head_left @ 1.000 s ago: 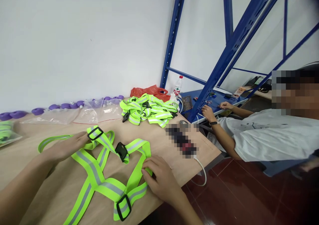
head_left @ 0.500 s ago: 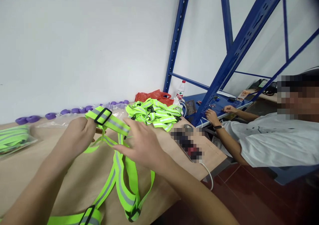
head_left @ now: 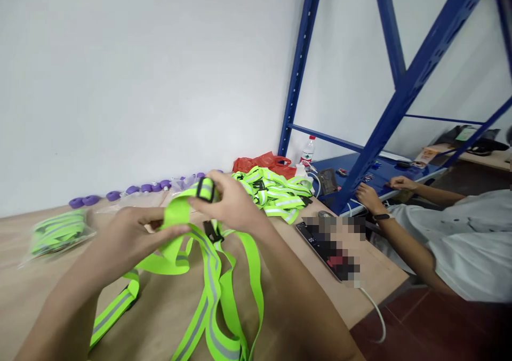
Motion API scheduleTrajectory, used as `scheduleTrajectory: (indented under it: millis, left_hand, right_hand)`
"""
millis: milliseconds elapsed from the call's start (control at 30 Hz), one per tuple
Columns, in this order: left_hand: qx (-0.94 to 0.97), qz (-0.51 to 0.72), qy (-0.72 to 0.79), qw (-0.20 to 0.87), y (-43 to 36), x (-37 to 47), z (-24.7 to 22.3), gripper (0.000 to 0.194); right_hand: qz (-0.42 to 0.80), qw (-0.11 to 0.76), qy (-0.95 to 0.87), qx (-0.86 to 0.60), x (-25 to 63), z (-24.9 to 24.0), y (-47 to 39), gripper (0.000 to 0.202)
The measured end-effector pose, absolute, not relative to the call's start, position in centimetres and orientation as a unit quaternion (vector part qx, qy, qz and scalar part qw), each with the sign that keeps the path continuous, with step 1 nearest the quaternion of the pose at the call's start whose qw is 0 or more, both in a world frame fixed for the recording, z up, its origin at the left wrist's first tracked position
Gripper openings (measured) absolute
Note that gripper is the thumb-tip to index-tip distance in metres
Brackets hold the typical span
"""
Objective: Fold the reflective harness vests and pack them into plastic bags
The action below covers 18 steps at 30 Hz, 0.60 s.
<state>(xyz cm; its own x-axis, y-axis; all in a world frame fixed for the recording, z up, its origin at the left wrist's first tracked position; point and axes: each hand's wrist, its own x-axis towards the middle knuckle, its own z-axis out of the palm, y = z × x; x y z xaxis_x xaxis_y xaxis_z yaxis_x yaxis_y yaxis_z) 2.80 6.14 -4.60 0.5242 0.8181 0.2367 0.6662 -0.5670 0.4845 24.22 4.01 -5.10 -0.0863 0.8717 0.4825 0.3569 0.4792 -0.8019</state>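
Both my hands work on a neon-green reflective strap [head_left: 211,275] with a grey stripe, held above the table. My left hand [head_left: 132,243] pinches a looped stretch of it between thumb and fingers. At the strap's upper end, my right hand [head_left: 230,198] grips the band right beside a black slider buckle [head_left: 205,189]. Below the hands hangs a black plastic clip [head_left: 213,231]. The rest of the webbing drops in loose loops to the tabletop and out of the bottom of the view.
Behind my right hand lies a heap of green straps [head_left: 276,190] near a red plastic bag [head_left: 264,162]. A bagged strap [head_left: 60,233] is at left; purple rolls [head_left: 114,195] line the wall. A phone [head_left: 320,249] lies right. A co-worker's arm [head_left: 408,238] is beyond the blue rack [head_left: 376,147].
My right hand has moved up to the slider buckle, and the strap between my hands now bends into a loop. The view has shifted left, showing more of the bagged strap.
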Motion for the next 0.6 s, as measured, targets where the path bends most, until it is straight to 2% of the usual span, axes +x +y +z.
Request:
scheduleTrajectory:
  millis: [67,200,267,433,600]
  left_hand:
    - [0.874,0.198,0.407,0.175,6.3,2.6,-4.6,0.037]
    - [0.883,0.233,0.406,0.044,7.1,2.3,-4.7,0.040]
    - [0.880,0.226,0.418,0.013,7.4,1.8,-4.6,0.040]
    - [0.836,0.246,0.491,0.017,7.4,0.5,-4.0,0.041]
    - [0.780,0.308,0.543,0.047,7.1,-0.3,-3.4,0.023]
  right_hand:
    - [0.253,0.564,-0.652,-0.438,25.1,-4.9,4.4,0.029]
    - [0.248,0.656,-0.574,-0.423,26.8,-4.3,4.5,0.032]
    - [0.247,0.694,-0.531,-0.419,27.8,-3.9,4.3,0.033]
    - [0.221,0.748,-0.478,-0.404,29.6,-3.2,3.7,0.035]
    - [0.243,0.762,-0.479,-0.362,29.9,-3.0,3.7,0.040]
